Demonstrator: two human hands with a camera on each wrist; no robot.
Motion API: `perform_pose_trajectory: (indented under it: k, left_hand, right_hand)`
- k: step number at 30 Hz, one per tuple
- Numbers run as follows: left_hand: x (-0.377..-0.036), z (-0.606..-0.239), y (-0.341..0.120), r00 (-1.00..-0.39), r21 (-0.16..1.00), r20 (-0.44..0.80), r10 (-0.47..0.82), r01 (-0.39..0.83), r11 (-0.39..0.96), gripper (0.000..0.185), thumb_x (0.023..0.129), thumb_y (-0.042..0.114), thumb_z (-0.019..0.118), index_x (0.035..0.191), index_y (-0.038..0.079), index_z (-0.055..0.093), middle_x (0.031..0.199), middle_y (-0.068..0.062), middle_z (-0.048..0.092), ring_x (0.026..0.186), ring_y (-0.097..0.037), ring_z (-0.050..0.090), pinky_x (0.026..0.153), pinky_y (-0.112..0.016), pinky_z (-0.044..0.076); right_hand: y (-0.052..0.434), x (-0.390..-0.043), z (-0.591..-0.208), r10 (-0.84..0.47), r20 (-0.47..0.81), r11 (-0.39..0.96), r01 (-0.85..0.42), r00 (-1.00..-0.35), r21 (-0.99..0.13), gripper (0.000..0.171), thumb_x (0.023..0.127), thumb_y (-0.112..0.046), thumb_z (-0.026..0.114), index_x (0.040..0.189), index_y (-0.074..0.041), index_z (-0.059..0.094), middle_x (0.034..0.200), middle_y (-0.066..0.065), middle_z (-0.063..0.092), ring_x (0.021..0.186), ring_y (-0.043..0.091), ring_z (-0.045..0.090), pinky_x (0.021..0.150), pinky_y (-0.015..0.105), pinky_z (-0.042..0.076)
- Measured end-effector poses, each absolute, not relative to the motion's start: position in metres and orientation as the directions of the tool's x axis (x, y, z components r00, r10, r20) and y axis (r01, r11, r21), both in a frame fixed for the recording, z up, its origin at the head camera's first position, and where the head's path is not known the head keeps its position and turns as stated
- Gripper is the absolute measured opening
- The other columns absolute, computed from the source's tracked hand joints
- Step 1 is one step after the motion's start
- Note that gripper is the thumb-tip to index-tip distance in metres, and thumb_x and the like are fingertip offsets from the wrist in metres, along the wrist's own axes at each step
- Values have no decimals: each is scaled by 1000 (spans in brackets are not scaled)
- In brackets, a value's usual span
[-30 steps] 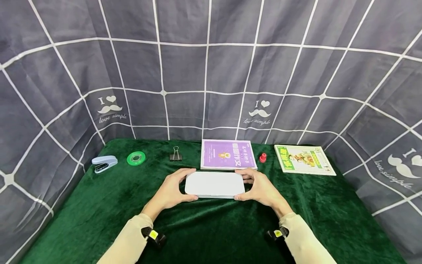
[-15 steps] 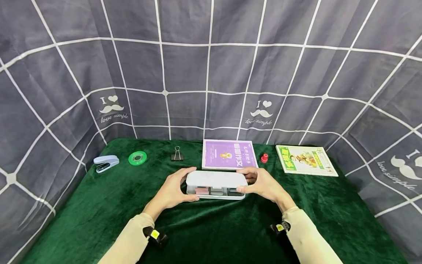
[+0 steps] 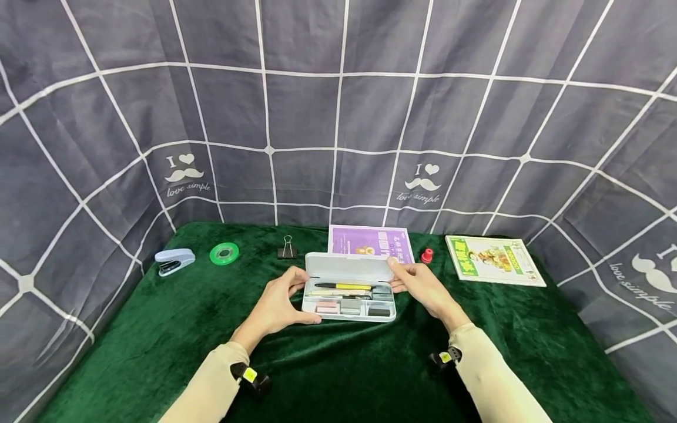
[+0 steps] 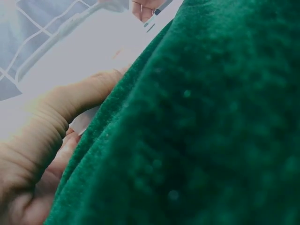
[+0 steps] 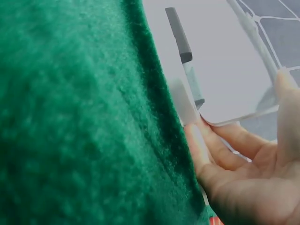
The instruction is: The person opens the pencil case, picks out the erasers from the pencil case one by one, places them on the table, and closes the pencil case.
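A white pencil case lies on the green cloth with its lid tilted up at the back. Inside are a yellow-and-black pen, other slim pens behind the front compartments, a pink block, a grey block and a black block. My left hand grips the case's left end, thumb at the front edge and fingers toward the back. At the other end, my right hand has its thumb on the lid's right corner and its fingers against the case's side; the right wrist view shows this thumb at the lid's edge.
Along the back lie a pale blue stapler, a green tape roll and a black binder clip. Behind the lid is a purple book. A small red object and a green-and-white book are on the right.
The lid was down one second ago, then partly raised; now it stands up at the back and shows the contents. My right thumb has risen from the front edge with the lid.
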State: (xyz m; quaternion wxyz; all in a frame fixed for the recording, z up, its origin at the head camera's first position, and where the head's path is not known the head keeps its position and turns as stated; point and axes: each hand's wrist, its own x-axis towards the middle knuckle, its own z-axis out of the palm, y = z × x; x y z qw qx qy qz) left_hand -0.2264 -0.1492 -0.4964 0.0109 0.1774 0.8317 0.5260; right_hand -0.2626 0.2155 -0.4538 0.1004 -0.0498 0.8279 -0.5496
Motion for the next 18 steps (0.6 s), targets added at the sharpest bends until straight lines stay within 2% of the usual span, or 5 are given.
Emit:
perform_pose_trajectory:
  k: [3,6,10,13,18]
  left_hand:
    - [-227,-497,-149,-928,854,191,320,318,411,87,72,26,110,145,10,65,149,-10,65,142,-33,66,119,-45,56]
    - [-227,-496,-150,-925,837,191,329,328,438,90,72,30,110,149,12,67,152,-8,66,141,-31,67,117,-43,58]
    - [-229,-496,-151,-919,815,202,338,349,463,91,71,31,110,149,11,68,152,-8,66,138,-30,69,115,-39,59]
    - [-230,-497,-153,-912,804,221,346,371,465,91,71,31,110,149,10,68,151,-9,67,137,-30,69,115,-37,59]
    - [-229,-499,-155,-906,801,232,355,385,458,90,72,33,109,149,11,69,150,-8,68,136,-29,70,115,-38,59]
  right_hand:
    - [216,-264,-457,-174,-101,337,38,-980,-941,71,116,-53,57,122,16,71,112,23,79,96,23,80,99,42,68]
    - [217,-265,-461,-164,-92,276,44,-982,-960,65,118,-47,57,113,17,70,109,24,79,92,19,79,92,36,70]
    - [220,-267,-464,-168,-77,241,35,-983,-970,56,119,-36,58,120,19,70,112,29,79,94,19,80,91,34,70]
    - [222,-265,-463,-166,-48,274,0,-985,-962,51,118,-32,61,128,17,70,115,29,79,96,22,81,90,32,70]
    - [223,-254,-458,-108,93,384,-127,-990,-915,36,112,-27,73,125,6,79,110,21,82,95,24,80,84,23,68]
